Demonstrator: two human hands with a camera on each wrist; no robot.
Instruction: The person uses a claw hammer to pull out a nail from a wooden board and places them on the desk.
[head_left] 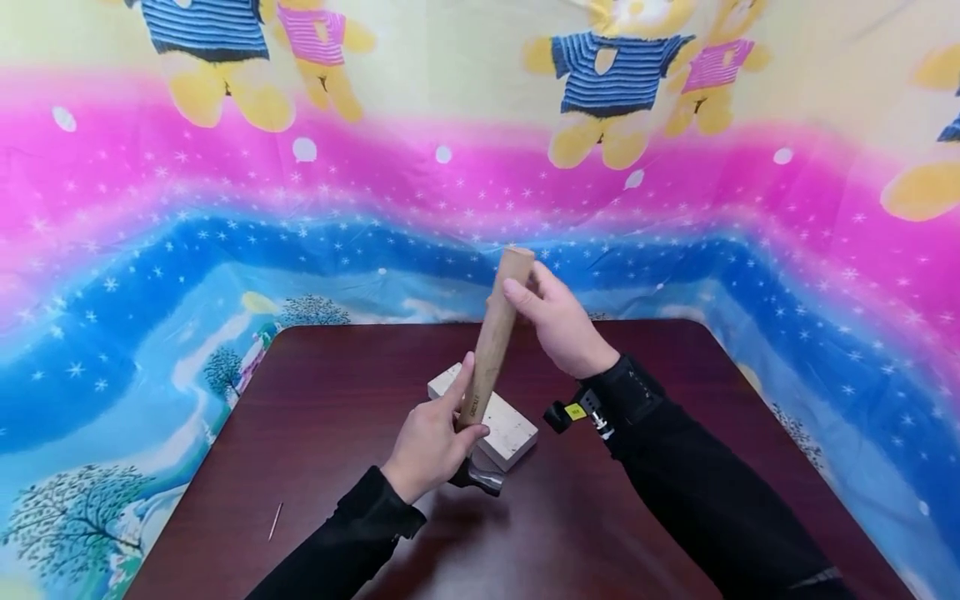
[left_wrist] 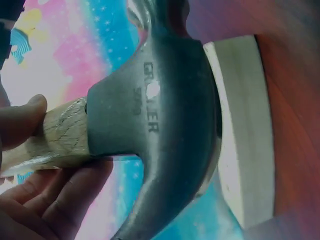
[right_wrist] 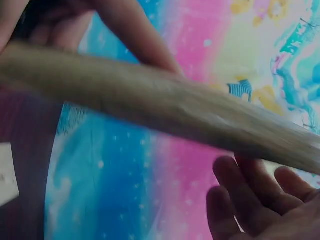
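A claw hammer with a dark metal head (left_wrist: 175,105) and a pale wooden handle (head_left: 498,329) is held tilted, head downward. My left hand (head_left: 431,442) grips the handle just above the head, thumb on one side and fingers on the other. Near the handle's upper end is my right hand (head_left: 566,321), its thumb over the near side and its fingers bent behind the wood. In the right wrist view, the fingers (right_wrist: 250,195) curve loosely under the blurred handle. Beyond the hammer head a whitish rectangular block (head_left: 510,429) lies on the table, partly hidden.
A thin nail (head_left: 275,521) lies on the dark reddish table (head_left: 337,375), to the left of my left hand. A colourful cloth (head_left: 420,200) with bears hangs behind the table and along its sides. A small black device (head_left: 566,414) is strapped at my right wrist.
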